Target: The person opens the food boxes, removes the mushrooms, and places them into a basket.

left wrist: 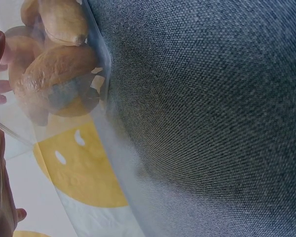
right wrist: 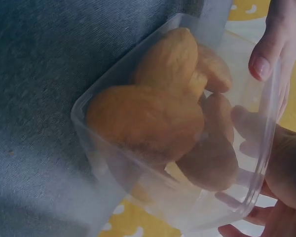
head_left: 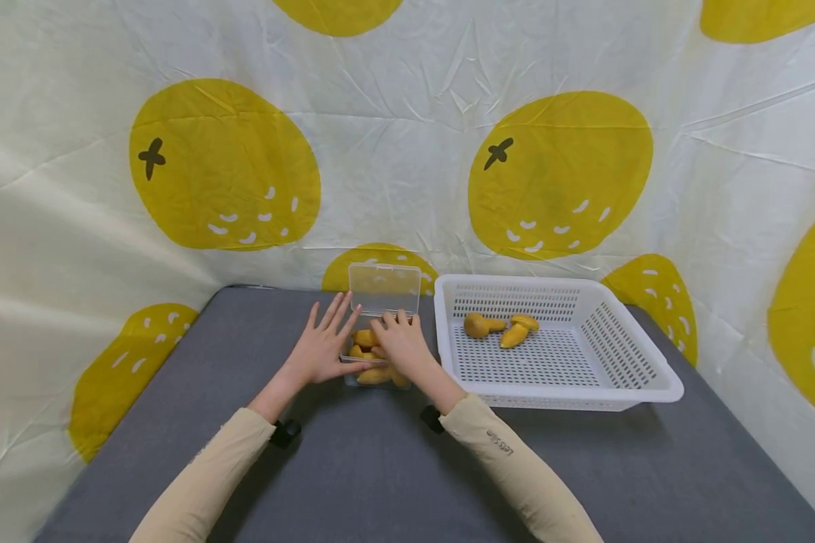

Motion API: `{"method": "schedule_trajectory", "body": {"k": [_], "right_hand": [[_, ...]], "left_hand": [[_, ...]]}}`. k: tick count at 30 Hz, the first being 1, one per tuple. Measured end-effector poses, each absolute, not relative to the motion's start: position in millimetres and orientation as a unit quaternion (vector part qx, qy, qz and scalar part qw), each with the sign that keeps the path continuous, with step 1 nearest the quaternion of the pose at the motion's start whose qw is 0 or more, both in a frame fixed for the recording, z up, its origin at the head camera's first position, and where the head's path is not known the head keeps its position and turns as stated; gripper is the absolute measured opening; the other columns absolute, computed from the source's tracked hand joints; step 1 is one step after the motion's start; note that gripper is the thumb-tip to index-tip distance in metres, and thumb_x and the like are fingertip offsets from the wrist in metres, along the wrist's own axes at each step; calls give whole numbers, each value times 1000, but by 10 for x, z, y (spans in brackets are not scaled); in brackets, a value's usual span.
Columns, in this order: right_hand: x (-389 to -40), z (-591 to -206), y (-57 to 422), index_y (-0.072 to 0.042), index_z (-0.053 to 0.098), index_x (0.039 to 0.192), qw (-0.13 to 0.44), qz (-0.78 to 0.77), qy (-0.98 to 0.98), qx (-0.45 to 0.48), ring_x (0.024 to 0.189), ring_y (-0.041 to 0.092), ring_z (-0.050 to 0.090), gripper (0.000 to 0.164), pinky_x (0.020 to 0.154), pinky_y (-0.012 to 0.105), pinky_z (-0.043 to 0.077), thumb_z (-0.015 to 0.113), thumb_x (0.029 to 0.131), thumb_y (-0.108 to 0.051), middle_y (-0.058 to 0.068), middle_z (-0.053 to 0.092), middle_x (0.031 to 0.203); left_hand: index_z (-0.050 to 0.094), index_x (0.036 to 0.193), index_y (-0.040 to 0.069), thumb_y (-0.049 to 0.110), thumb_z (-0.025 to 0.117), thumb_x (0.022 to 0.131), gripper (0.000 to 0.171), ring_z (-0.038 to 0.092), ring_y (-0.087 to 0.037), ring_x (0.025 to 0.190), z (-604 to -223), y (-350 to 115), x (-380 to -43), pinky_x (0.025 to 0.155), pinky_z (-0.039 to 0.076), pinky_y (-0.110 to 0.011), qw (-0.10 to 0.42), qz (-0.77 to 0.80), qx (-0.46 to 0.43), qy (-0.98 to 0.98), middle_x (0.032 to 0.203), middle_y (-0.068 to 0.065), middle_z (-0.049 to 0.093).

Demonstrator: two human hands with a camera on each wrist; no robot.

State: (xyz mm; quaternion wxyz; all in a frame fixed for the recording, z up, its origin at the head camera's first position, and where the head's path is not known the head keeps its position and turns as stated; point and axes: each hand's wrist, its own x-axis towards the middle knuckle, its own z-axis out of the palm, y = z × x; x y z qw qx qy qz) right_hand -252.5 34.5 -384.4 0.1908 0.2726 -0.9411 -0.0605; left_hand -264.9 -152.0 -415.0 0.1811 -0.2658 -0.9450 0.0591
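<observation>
Several yellow-brown, mushroom-shaped pieces (right wrist: pixel 145 121) are held in the clear plastic rectangular container (right wrist: pixel 207 215), which is set toward the far edge of the dark grey cloth-covered worktop (head_left: pixel 373 467). Their exact number cannot be told, as they overlap and are partly covered by the hands. The filling is judged to be well advanced. Two more pieces are left over: one yellow-brown round-capped piece (head_left: pixel 478 325) and one yellow slender-stemmed piece (head_left: pixel 516 332) are seen in the white perforated plastic basket (head_left: pixel 557 398), which is placed toward the worktop's far right corner. The closing is judged not yet done, since the clear flat lid (head_left: pixel 383 289) is seen raised upright at the container's far side.

The left hand (head_left: pixel 322 351) is laid at the container's left side with its fingers spread and nothing grasped; its thumb is extended along the near rim. The right hand (head_left: pixel 404 347) is held over the container's right part, fingers bent downward; whether a piece is pinched there cannot be told.
</observation>
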Motion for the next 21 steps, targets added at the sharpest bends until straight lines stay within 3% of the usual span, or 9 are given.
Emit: {"method": "schedule_trajectory", "body": {"k": [14, 21], "right_hand": [[-2536, -3832, 298, -21, 51, 119, 108, -25, -960, 259, 103, 27, 50, 39, 82, 47, 41, 58, 84, -38, 4, 58, 112], [-2536, -3856, 284, -21, 49, 121, 104, -26, -962, 252, 106, 28, 48, 36, 85, 48, 42, 56, 87, -31, 4, 57, 117]], "left_hand": [[12, 145, 13, 81, 29, 70, 103, 3, -28, 140, -4134, -1522, -2646, 107, 8, -58, 186, 59, -264, -944, 151, -13, 0], [9, 145, 14, 82, 27, 70, 103, -3, -27, 140, -4153, -1523, -2646, 107, 8, -58, 182, 59, -265, -945, 151, -11, -6]]}}
